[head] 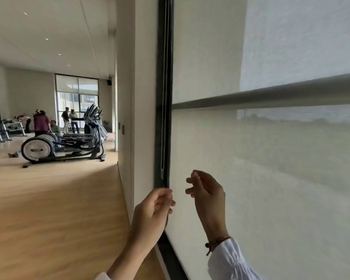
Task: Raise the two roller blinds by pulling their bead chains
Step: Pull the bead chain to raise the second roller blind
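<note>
The bead chain (163, 126) hangs down the dark window frame (165, 57), just left of the lowered roller blind (251, 178). Its looped lower end hangs just above the left hand (154, 211). The left hand is at the foot of the frame, its grip curled with fingertips pressed together against the frame edge; whether chain lies between them cannot be told. The right hand (207, 193) is raised in front of the blind, right of the frame, fingers loosely spread and pinching nothing. Left of the frame, well apart, stands an elliptical trainer (65, 144) on the wooden floor (49, 209).
</note>
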Available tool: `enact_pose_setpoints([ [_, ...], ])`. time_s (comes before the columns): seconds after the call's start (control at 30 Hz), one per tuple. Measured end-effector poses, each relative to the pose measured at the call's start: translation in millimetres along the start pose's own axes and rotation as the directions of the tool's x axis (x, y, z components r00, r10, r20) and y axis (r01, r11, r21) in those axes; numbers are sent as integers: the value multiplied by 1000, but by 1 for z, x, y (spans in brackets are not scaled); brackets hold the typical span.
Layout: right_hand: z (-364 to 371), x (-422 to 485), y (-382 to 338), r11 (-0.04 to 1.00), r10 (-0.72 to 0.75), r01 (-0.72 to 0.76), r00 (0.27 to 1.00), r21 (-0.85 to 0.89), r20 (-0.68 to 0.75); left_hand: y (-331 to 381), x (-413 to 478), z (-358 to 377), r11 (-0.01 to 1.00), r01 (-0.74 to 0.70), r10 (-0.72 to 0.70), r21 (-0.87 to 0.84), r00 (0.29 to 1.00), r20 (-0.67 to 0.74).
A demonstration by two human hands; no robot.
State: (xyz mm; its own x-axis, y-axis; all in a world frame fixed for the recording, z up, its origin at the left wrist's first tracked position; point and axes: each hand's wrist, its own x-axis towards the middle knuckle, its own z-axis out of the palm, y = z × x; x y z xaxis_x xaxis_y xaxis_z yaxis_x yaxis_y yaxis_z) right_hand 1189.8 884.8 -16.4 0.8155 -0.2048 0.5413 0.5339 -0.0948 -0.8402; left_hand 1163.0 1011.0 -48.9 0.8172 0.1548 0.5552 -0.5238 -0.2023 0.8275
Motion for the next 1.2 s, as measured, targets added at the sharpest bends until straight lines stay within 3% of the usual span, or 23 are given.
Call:
enact_pose_setpoints([
  [0.27, 148, 129, 125, 997, 80, -82, 992, 13, 98, -139, 187, -62, 997, 25, -34, -77, 992, -119],
  [0.5, 285, 276, 235, 992, 123, -124, 991, 6, 61, -272, 377, -93, 998, 17, -19, 58, 999, 45],
  [0.67, 360, 374, 294, 993, 116, -116, 993, -21, -9, -353, 517, -87, 993, 6, -12, 121, 999, 49],
  [1.0, 462, 611, 435, 996, 55, -67, 983, -63, -175, -486, 766, -63, 998, 30, -37, 51, 990, 135],
  [1.2, 502, 769, 498, 976, 0, -67, 951, -207, -311, -534, 903, -37, 998, 28, -40, 51, 970, 238],
])
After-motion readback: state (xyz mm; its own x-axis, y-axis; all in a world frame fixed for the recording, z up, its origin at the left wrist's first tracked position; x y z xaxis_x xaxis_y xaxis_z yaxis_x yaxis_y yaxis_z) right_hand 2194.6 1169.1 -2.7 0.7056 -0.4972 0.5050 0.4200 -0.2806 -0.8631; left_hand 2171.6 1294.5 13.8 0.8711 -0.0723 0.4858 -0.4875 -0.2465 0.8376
